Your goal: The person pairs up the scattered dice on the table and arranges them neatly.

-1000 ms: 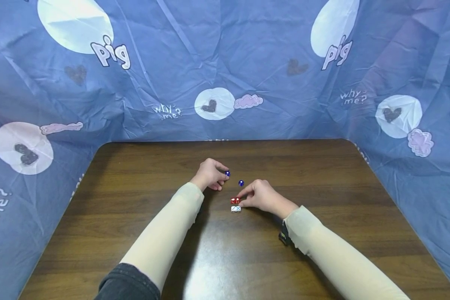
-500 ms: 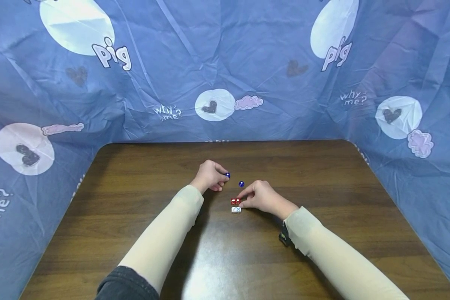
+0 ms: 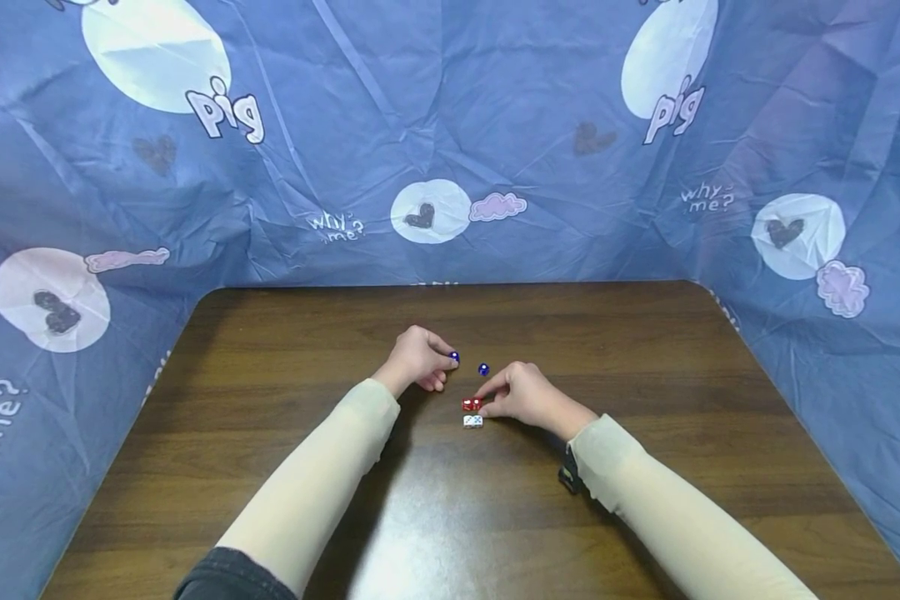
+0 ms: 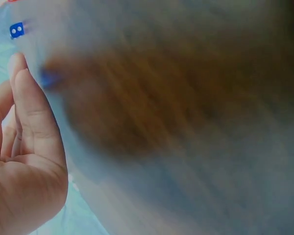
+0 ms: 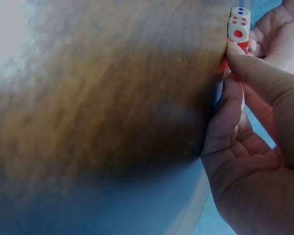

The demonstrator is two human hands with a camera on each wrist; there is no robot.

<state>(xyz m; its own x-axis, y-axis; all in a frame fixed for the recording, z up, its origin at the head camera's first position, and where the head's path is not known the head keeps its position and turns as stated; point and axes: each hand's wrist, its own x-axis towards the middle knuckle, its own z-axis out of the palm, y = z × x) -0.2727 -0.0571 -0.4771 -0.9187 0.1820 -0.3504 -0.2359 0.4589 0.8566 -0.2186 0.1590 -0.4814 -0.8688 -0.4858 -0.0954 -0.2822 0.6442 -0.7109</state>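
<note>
My left hand [image 3: 420, 360] pinches a small blue die [image 3: 454, 357] between thumb and forefinger, close over the table. A second blue die [image 4: 17, 30] lies loose beyond those fingertips in the left wrist view; the held one is hidden there behind the fingers. In the head view my right hand [image 3: 527, 395] has thumb and forefinger at the right end of a pair of red dice [image 3: 471, 405]. From the right wrist, red shows between that thumb and finger. Two white dice [image 5: 238, 23] sit side by side against the near side of the red pair.
All the dice are near the middle of a glossy brown wooden table [image 3: 607, 333]. A blue printed cloth [image 3: 555, 100] hangs behind it and along both sides. A black device [image 3: 568, 473] is strapped at my right wrist.
My left hand has drawn the pinched blue die slightly nearer to me. The right hand stays at the red dice, and the loose blue die has not moved.
</note>
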